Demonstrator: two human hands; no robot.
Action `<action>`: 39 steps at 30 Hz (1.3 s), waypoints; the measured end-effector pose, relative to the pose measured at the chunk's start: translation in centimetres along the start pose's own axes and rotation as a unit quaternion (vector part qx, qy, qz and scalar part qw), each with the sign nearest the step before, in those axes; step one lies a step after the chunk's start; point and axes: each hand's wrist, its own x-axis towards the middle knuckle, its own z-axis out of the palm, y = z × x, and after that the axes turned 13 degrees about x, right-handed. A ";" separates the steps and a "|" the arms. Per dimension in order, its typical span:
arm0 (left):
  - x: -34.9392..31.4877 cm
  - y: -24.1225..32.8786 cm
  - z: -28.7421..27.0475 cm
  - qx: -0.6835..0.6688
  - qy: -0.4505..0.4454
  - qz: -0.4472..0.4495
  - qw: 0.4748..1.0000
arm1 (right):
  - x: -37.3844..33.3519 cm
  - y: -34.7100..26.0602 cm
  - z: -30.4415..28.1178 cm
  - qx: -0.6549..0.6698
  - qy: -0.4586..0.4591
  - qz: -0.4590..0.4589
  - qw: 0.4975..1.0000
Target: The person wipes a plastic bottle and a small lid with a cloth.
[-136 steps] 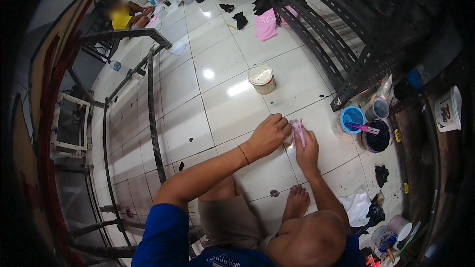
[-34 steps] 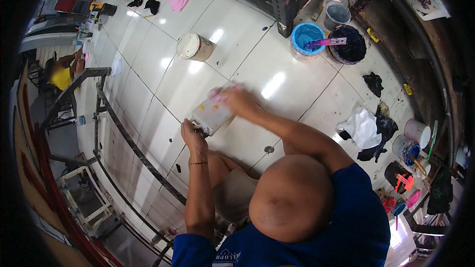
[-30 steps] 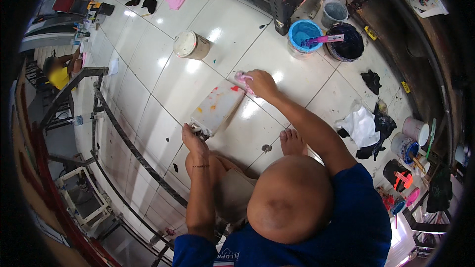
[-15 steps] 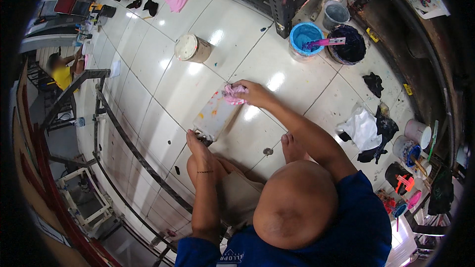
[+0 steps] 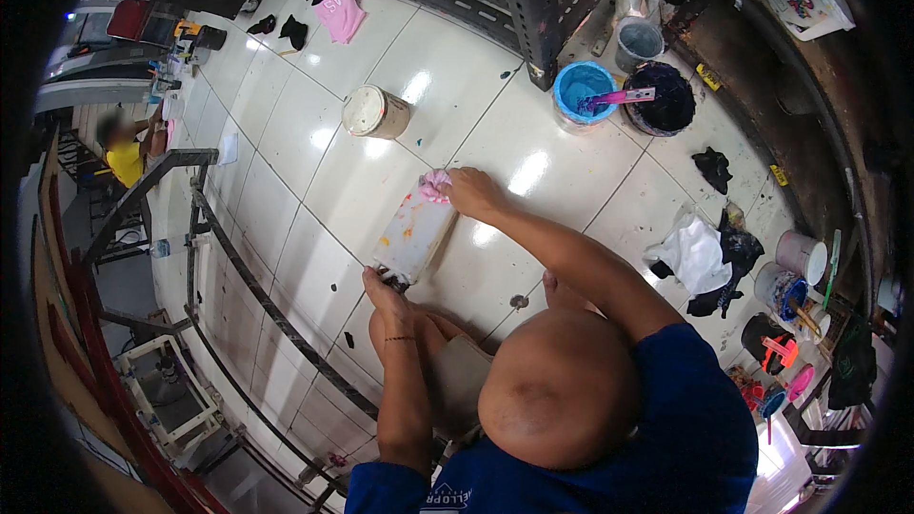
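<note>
A long, pale, translucent plastic box (image 5: 411, 238) with red, yellow and orange paint smears lies before me at a slant above the tiles. My left hand (image 5: 386, 295) grips its near end, where a dark, stained patch shows. At the far end, my right hand (image 5: 468, 192) presses a crumpled pink-and-white cloth (image 5: 435, 185) to the box's edge, fingers closed round it. The underside of the box is hidden, so I cannot tell whether it touches the floor.
Beyond the box stands a lidded tub (image 5: 375, 112). Far right are a blue paint bucket (image 5: 583, 95) and a dark paint bucket (image 5: 664, 100), with a pink-handled tool across them. White cloth (image 5: 693, 249) lies right. A metal frame (image 5: 276, 300) runs along the left; a person (image 5: 124, 152) sits beyond.
My right hand and the pink cloth have shifted left along the far end of the box. My left hand keeps its grip. The view has tilted slightly.
</note>
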 end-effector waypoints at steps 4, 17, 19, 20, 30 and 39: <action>-0.5 1.2 0.7 0.013 -0.006 0.025 1.000 | -0.3 -1.0 -3.6 0.115 -0.067 0.109 0.985; -0.5 7.6 4.3 0.271 -0.157 0.120 0.942 | -6.0 6.1 -2.5 0.022 0.125 -0.262 0.957; -0.4 8.3 5.2 0.279 -0.172 0.100 0.939 | -6.6 5.4 -2.6 0.063 0.113 -0.215 0.968; -0.4 8.6 5.6 0.283 -0.178 0.090 0.938 | -6.2 5.1 -3.1 0.093 0.117 -0.183 0.972; 0.1 11.3 10.9 0.334 -0.185 0.173 0.908 | -4.2 -1.0 -1.6 0.116 0.213 -0.264 0.933; -0.8 10.7 11.8 0.328 -0.159 0.174 0.915 | -5.4 -3.1 -2.2 0.210 0.165 -0.239 0.933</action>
